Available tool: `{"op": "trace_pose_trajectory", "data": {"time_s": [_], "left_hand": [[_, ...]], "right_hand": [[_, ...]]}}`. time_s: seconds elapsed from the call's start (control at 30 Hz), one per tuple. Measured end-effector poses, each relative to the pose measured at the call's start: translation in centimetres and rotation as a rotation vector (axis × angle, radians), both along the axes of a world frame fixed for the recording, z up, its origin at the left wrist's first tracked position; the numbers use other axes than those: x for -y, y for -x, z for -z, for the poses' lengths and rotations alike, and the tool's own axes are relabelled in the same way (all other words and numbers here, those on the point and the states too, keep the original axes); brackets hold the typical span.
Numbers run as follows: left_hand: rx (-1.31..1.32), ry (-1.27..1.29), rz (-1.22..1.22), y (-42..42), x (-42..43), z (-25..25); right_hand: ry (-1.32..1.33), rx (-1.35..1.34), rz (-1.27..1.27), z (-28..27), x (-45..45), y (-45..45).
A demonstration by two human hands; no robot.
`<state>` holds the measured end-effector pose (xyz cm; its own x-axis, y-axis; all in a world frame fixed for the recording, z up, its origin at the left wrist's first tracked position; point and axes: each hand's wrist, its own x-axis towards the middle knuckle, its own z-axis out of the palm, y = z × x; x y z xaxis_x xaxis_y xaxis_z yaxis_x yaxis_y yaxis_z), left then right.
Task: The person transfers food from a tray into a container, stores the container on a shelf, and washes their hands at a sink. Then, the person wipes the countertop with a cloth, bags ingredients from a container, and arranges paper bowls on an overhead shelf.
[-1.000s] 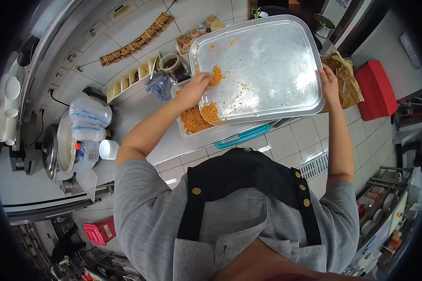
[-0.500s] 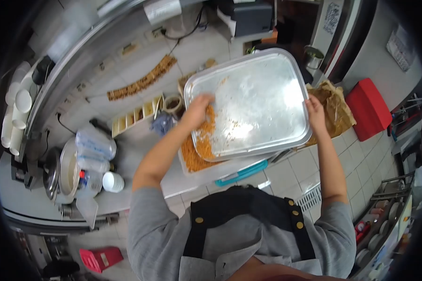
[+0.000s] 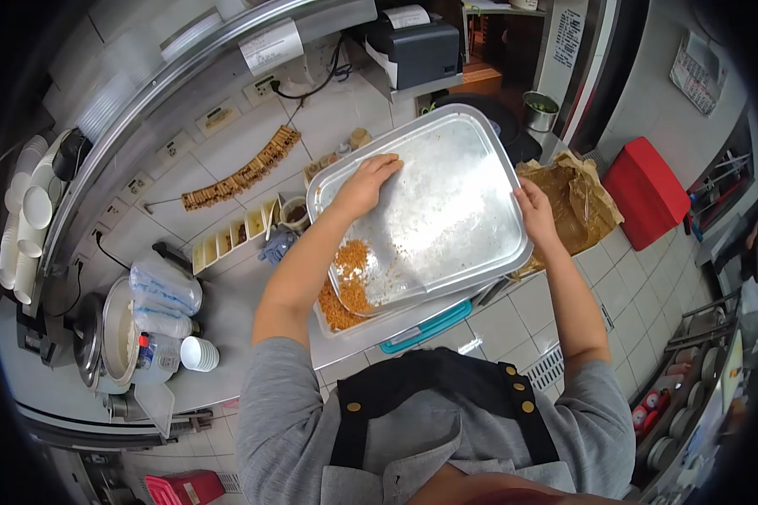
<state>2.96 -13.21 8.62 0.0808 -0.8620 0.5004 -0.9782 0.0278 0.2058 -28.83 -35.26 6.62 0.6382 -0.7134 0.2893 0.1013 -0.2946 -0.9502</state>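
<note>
The metal tray (image 3: 446, 202), probably stiff, light and slick, spans between the grips: the right hand (image 3: 536, 215) holds its raised rim (image 3: 524, 247), the sounder purchase, while the left hand (image 3: 365, 183) overlies its surface, closure unclear.

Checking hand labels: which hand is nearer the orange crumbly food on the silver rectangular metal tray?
Left. The left hand is over the tray, just beyond the food; the right hand grips the tray's right edge, farther off.
</note>
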Motion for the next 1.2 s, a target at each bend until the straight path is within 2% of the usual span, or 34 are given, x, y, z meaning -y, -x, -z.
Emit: {"op": "trace_pose_trajectory", "data": {"time_s": [0.3, 0.37, 0.43, 0.47, 0.5, 0.53, 0.7, 0.73, 0.8, 1.03, 1.1, 1.2], "left_hand": [[0.037, -0.221, 0.009, 1.3, -12.9, 5.8], [0.109, -0.389, 0.041, 0.4, -13.9, 5.8], [0.008, -0.345, -0.086, -0.8, -12.6, 5.2], [0.050, -0.251, -0.117, -1.2, -11.7, 4.1], [-0.130, -0.139, -0.124, -1.7, -10.7, 3.2], [0.009, -0.050, -0.127, -3.6, -9.4, 3.2], [0.012, -0.078, -0.334, -6.2, -7.7, 0.3], [0.004, -0.084, -0.334, -6.4, -7.8, 0.6], [0.014, -0.056, -0.487, -6.7, -8.6, 1.2], [-0.093, -0.014, -0.506, -2.3, -12.0, 6.1], [-0.216, -0.044, -0.492, 0.2, -12.7, 7.4], [-0.228, -0.001, -0.420, 3.7, -13.3, 8.8]], "right_hand": [[0.014, 0.024, 0.018, 0.4, 1.3, 0.2], [0.035, -0.010, 0.007, 0.8, 1.7, 0.3], [0.062, 0.003, 0.041, 0.9, 1.4, 0.3], [0.093, -0.029, 0.064, 0.6, 1.2, 0.4], [0.077, -0.025, 0.050, 0.8, 1.5, 0.4], [0.078, -0.018, 0.057, 1.0, 1.5, 0.4], [0.090, 0.010, 0.058, 0.4, 1.3, 0.4], [0.096, 0.036, 0.071, 0.0, 0.9, 0.5], [0.078, 0.076, 0.065, -0.5, 0.7, 0.9], [0.120, 0.074, 0.053, -0.9, -0.3, 1.2], [0.121, 0.088, 0.063, -0.7, -0.1, 0.9], [0.108, 0.129, 0.055, -0.9, 0.6, 0.3]]}}
